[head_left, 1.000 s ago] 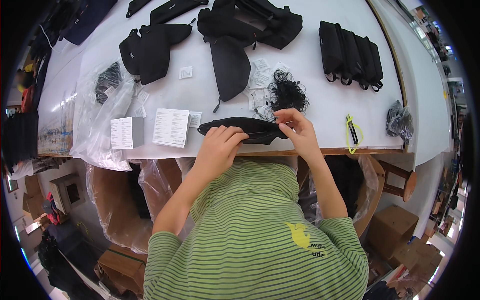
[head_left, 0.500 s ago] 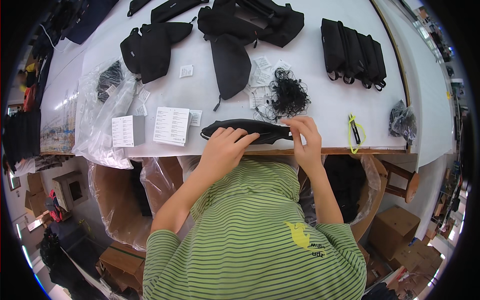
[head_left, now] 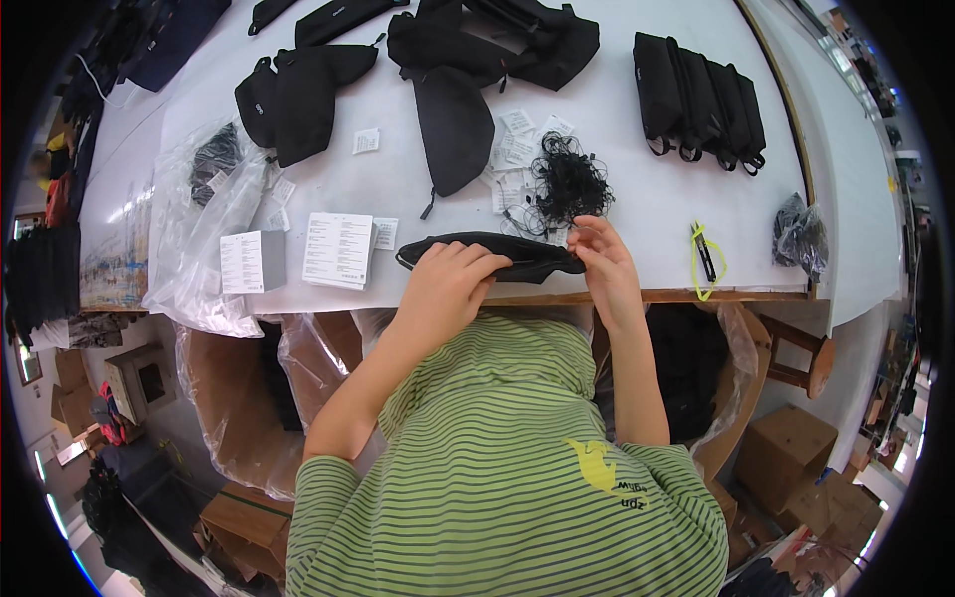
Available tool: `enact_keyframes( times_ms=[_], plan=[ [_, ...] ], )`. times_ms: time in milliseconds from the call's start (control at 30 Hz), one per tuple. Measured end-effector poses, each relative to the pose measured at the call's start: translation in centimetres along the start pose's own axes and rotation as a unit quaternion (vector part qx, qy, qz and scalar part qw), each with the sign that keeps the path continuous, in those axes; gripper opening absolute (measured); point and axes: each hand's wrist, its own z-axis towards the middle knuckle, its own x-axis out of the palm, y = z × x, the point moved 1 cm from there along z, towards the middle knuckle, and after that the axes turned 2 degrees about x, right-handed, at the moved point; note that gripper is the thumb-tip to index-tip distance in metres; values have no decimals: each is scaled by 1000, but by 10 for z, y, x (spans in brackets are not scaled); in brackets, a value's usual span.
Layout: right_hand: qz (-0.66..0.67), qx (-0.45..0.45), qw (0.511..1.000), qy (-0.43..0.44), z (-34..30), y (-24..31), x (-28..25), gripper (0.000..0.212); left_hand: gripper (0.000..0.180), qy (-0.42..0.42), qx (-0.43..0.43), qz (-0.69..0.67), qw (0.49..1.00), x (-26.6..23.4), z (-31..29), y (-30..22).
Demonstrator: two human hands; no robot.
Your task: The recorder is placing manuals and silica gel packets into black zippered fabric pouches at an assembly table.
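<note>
A long black zip pouch (head_left: 537,267) lies along the table's near edge, its opening slightly parted. My left hand (head_left: 453,284) is closed on its near side, fingers over the opening. At the pouch's right end my right hand (head_left: 607,267) has thumb and fingers drawn together in a pinch; what is between them is too small to make out. Just beyond that hand lies a tangled heap of thin black cords (head_left: 571,184). Small white printed slips (head_left: 515,149) lie left of the heap.
Two stacks of white printed cards (head_left: 338,249) stand at left, beside clear plastic bags (head_left: 204,229). Black bags (head_left: 453,129) lie farther back, with a row of black pouches (head_left: 696,104) at right. Small black snips (head_left: 704,254) with a yellow-green loop lie near the right edge.
My right hand has drawn its fingers closer together and shifted slightly up at the pouch's right end. My left hand stays on the pouch, its fingers more bunched.
</note>
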Motion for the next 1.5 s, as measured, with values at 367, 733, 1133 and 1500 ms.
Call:
enact_keyframes(
  times_ms=[367,733,1133,1500],
  plan=[
    [-609,-304,733,22,-39,29,67,27,29,11,-5,-5,1000,-6,-1,2],
    [-627,-300,719,27,-32,3,62,23,21,28,5,24,999,-1,117,65],
    [-601,-286,746,25,-33,6,60,22,17,-1,92,76,993,11,140,87],
    [-612,-258,747,21,-24,9,57,22,23,36,66,-46,996,-30,24,11]
  ],
)
